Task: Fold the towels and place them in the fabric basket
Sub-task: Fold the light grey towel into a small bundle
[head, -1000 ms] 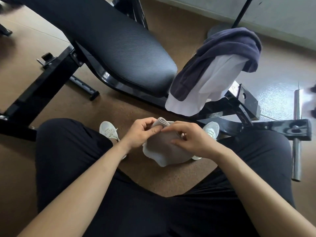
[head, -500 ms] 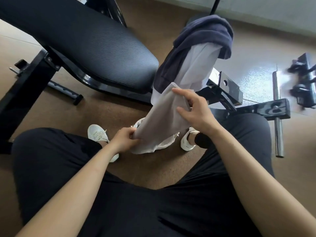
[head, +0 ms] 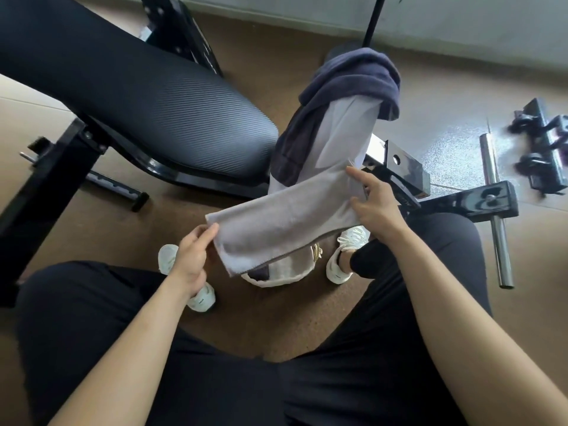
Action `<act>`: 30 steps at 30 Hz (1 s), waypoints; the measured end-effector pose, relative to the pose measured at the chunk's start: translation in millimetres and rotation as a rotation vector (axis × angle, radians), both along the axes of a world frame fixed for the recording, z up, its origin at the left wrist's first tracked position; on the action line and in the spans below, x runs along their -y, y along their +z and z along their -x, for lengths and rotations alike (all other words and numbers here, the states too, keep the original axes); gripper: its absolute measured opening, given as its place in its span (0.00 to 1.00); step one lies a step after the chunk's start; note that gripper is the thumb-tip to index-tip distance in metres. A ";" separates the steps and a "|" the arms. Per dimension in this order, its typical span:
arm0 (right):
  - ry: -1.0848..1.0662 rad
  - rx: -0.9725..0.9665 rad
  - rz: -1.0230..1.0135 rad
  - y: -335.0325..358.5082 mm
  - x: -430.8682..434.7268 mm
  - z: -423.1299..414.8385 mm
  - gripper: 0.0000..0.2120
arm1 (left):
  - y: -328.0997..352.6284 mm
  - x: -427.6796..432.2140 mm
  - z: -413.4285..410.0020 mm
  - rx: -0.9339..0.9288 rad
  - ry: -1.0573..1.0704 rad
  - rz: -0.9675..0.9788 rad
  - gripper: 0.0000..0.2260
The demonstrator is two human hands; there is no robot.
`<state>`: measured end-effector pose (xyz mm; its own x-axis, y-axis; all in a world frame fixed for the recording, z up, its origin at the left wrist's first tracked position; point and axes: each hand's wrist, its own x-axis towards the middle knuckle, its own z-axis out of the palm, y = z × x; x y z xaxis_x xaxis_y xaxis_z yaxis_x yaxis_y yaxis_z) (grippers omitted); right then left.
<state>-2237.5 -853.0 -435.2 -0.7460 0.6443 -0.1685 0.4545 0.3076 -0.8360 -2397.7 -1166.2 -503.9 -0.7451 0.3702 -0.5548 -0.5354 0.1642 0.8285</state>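
Seated person, head view looking down over black trousers point(head: 384, 348) and white shoes point(head: 347, 256) on brown floor point(head: 129, 235). Both hands hold one grey towel point(head: 285, 222) stretched between them in the air, above the feet. Left hand point(head: 190, 256) pinches the towel's lower-left corner between thumb and fingers, closed on the cloth. Right hand point(head: 378, 204) grips the upper-right end; thumb and some fingers on the cloth, index finger sticking out straight, so a loose partial grip. Towel runs diagonally, low left to high right, folded lengthwise with a darker hem along the lower edge. Under the towel, between the shoes, part of a pale fabric basket point(head: 279, 276) on the floor, with something dark inside; mostly hidden by the towel, contents cannot tell. Behind the towel, more towels hang over a post of the bench frame: a navy towel point(head: 353, 78) on top, a white towel point(head: 344, 133) beneath it, both unfolded and draped; the held towel's upper end overlaps the white one in view, contact cannot tell. Black padded bench point(head: 147, 96) fills the upper left, its metal frame point(head: 399, 167) extending right. A chrome bar point(head: 495, 210) lies on the floor at right, black equipment point(head: 544, 149) beyond it, blurred.
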 end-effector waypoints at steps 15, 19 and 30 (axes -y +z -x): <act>0.134 0.069 -0.073 -18.8 16.7 1.5 0.32 | 5.1 -0.6 -9.3 -0.600 -0.239 0.196 0.20; 0.217 0.055 -0.094 -21.5 33.0 4.6 0.33 | 0.5 -0.5 -12.2 -0.671 -0.333 0.234 0.27; 0.477 0.032 -0.107 -30.0 95.4 19.3 0.33 | 14.6 -15.0 -32.7 -0.642 -0.419 0.096 0.35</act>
<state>-2256.8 -948.4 -465.2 -0.9576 0.2474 -0.1474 0.2671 0.5712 -0.7761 -2365.0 -1151.2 -489.3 -0.7397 0.6647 -0.1049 0.1683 0.3337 0.9275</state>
